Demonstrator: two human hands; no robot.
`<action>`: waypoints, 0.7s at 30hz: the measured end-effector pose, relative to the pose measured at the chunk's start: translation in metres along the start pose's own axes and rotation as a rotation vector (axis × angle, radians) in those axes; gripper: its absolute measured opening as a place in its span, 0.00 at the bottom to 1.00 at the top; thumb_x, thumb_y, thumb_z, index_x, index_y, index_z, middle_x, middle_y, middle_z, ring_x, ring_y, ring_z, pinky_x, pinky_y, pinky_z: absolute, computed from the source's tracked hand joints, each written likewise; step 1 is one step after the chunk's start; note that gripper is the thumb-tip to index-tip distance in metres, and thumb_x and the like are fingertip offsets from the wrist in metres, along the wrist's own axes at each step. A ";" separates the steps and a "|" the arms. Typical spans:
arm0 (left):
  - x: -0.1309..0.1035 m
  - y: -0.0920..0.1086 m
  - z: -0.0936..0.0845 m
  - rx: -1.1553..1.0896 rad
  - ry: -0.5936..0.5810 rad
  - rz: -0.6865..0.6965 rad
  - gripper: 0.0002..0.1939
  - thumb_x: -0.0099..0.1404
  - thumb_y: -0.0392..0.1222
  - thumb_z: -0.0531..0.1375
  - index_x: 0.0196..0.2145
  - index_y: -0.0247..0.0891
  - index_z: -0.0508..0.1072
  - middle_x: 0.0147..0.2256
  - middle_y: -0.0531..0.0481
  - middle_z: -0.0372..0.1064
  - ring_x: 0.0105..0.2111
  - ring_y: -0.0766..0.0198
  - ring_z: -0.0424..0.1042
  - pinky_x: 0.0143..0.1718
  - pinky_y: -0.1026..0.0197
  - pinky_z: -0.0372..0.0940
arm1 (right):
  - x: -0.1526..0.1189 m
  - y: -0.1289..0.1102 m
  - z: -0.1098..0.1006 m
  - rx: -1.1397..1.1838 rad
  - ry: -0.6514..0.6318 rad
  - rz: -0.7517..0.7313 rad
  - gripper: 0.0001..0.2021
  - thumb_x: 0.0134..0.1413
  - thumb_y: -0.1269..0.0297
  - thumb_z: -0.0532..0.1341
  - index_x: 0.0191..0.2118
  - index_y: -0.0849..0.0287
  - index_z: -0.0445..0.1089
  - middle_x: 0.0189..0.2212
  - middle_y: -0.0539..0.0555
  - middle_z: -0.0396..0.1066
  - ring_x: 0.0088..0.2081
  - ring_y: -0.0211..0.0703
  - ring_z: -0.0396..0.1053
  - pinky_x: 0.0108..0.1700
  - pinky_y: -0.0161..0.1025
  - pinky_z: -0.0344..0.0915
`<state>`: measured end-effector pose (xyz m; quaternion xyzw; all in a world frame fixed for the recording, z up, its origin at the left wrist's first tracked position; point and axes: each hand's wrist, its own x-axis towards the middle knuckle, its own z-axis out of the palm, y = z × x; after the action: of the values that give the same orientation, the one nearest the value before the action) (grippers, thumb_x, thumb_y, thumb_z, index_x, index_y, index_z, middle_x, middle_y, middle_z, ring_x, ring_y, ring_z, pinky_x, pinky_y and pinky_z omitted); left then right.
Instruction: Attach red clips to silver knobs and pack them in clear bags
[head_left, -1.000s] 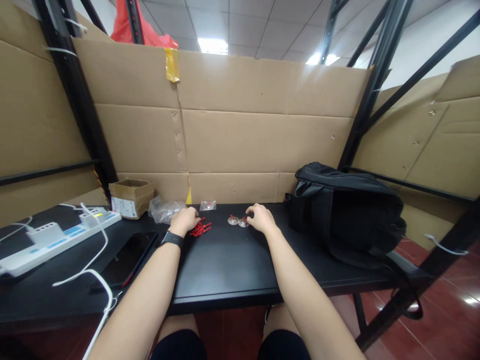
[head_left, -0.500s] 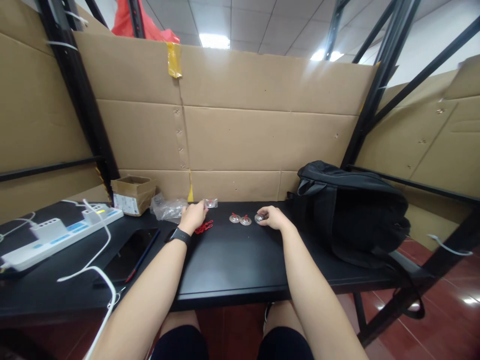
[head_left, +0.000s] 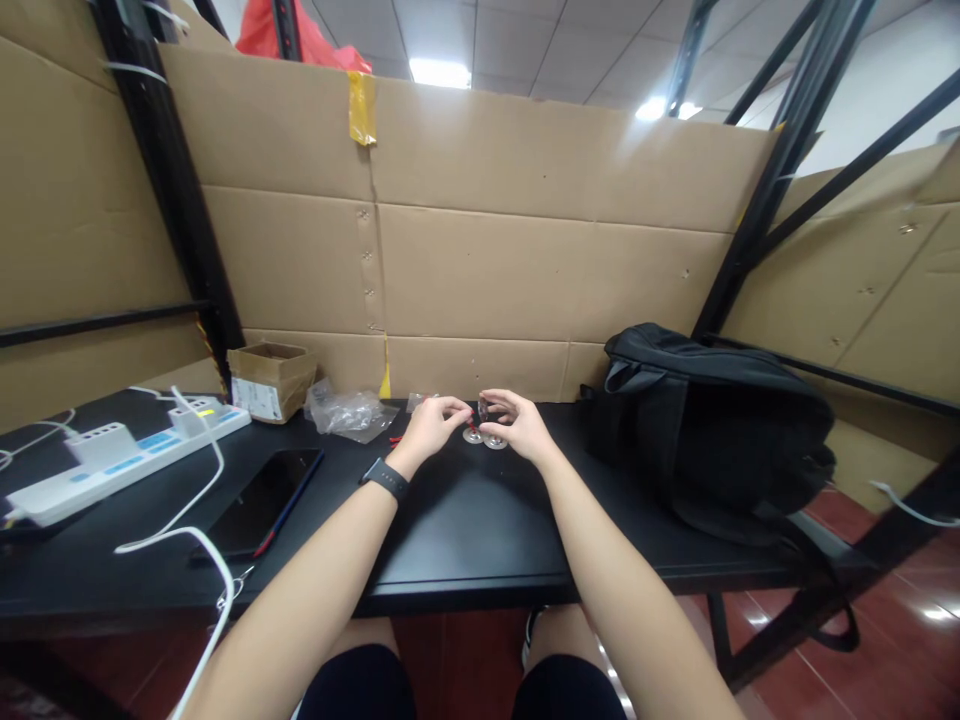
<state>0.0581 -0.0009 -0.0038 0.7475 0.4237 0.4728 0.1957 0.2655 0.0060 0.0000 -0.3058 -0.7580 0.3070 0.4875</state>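
My right hand [head_left: 516,425] pinches a small shiny round disc [head_left: 483,409], held up on edge a little above the table. Close on its left, my left hand [head_left: 437,430] has thumb and forefinger together on a thin red cord, mostly covered by the fingers. Under the fingertips lie two more shiny discs, one [head_left: 472,436] with red on top and the other [head_left: 495,442] partly behind my right hand. Other red cords [head_left: 396,440] lie on the table, largely hidden behind my left hand. A dark watch [head_left: 385,479] is on my left wrist.
On the black table [head_left: 480,540], a crumpled clear plastic bag [head_left: 349,412] and a small open cardboard box [head_left: 271,380] stand back left. A phone [head_left: 262,500], power strip [head_left: 131,465] and white cable are at left. A black backpack [head_left: 645,430] stands at right.
My left hand has moved right from the red cords with one between its fingers. My right hand has moved left, lifting its disc off the table, and the two hands now meet.
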 end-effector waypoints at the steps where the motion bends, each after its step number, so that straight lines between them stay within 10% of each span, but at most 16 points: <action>1: 0.001 -0.002 0.002 -0.052 0.000 0.007 0.14 0.63 0.50 0.60 0.35 0.37 0.78 0.35 0.45 0.80 0.38 0.57 0.77 0.44 0.58 0.69 | 0.000 -0.001 0.006 0.055 -0.005 -0.001 0.29 0.42 0.66 0.72 0.54 0.53 0.69 0.52 0.58 0.73 0.47 0.47 0.74 0.45 0.41 0.69; 21: -0.002 0.008 0.011 0.025 0.052 0.076 0.11 0.66 0.45 0.57 0.37 0.37 0.77 0.36 0.47 0.78 0.37 0.59 0.74 0.42 0.60 0.65 | -0.001 -0.005 0.018 0.272 0.031 0.058 0.30 0.34 0.62 0.75 0.48 0.56 0.70 0.48 0.59 0.75 0.43 0.46 0.75 0.45 0.43 0.73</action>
<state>0.0709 -0.0061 -0.0050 0.7529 0.4058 0.4939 0.1569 0.2483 -0.0011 -0.0026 -0.2635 -0.6926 0.4161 0.5270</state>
